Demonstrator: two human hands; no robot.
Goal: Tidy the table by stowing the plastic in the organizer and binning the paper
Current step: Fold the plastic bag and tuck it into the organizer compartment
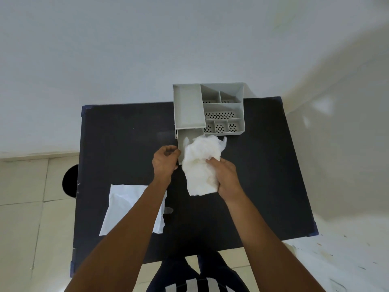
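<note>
A grey organizer [223, 95] with several compartments stands at the far middle of the black table [263, 165]. Its drawer [182, 142] is pulled out toward me. My left hand [165, 160] grips the drawer's left front corner. My right hand [226, 175] holds a crumpled white translucent plastic bag [200, 165], whose upper part lies over the open drawer. A flat sheet of white paper [124, 207] lies on the table's near left, partly hidden under my left forearm.
A round black bin [70, 182] shows on the floor beyond the table's left edge. White walls rise behind and to the right of the table. Pale floor tiles surround the table; my legs are at the near edge.
</note>
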